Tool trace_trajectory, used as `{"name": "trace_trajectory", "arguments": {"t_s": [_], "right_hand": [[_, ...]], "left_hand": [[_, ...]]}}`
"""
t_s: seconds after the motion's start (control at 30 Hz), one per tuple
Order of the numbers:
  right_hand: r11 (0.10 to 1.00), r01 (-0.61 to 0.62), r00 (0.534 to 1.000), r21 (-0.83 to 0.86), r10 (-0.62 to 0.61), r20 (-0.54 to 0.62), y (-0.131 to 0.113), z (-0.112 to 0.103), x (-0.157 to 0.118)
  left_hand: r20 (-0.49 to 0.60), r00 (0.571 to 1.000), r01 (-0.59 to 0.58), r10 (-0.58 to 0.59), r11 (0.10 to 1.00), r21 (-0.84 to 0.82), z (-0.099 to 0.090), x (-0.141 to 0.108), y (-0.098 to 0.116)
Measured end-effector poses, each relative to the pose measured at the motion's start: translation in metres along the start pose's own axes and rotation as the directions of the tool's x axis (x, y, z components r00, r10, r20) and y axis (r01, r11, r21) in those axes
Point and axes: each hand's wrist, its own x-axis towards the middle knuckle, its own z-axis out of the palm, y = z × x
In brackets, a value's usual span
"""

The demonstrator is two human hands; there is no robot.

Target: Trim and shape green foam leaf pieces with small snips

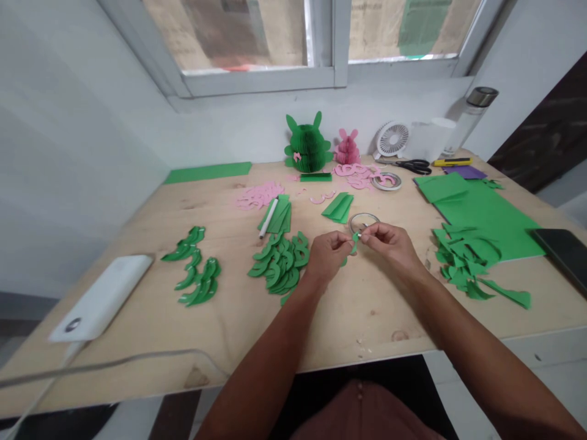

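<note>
Near the middle of the table, my left hand [326,253] pinches a small curved green paper cutout [354,239]. My right hand [389,243] meets it from the right, thumb and finger closed at a tiny white strip on the cutout's upper end. Just behind the fingertips lies a thin roll of tape [364,216], partly covered by them. Left of my left hand is a pile of curved green cutouts [280,266]. Farther left, more green cutouts [199,284] with small white strips on them lie in overlapping rows.
Green scraps [463,256] and green sheets [495,214] lie at right, beside a black phone [564,256]. Scissors [413,165], a cutter [453,162], a fan [392,140] and paper figures [309,146] are at the back. A white power bank [103,296] with a cable sits left.
</note>
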Motion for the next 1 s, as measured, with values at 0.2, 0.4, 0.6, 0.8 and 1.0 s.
{"name": "trace_trajectory", "arguments": {"t_s": [0.2,0.4,0.6,0.8,1.0], "right_hand": [[1.0,0.03,0.999,0.011,-0.03,0.031,0.0021,0.0004,-0.0005],[1.0,0.008,1.0,0.019,-0.008,0.016,0.0012,0.0009,-0.0013],[1.0,-0.004,1.0,0.017,0.005,-0.027,0.0009,-0.0001,0.0003],[1.0,-0.008,0.999,0.023,0.009,-0.037,0.0007,0.0001,0.0],[0.997,-0.041,0.998,0.058,0.044,-0.041,0.0003,0.0012,0.0004]], "left_hand": [[0.001,1.0,0.0,0.0,1.0,-0.023,0.0012,-0.0023,0.0039],[0.036,0.999,-0.005,0.005,1.0,0.011,0.0001,-0.004,0.0065],[0.041,0.999,-0.024,0.023,1.0,0.02,0.0017,-0.0051,0.0069],[0.064,0.998,-0.011,0.008,0.999,0.041,0.0036,-0.0058,0.0065],[0.085,0.995,-0.058,0.051,0.995,0.085,0.0014,-0.0038,0.002]]}}
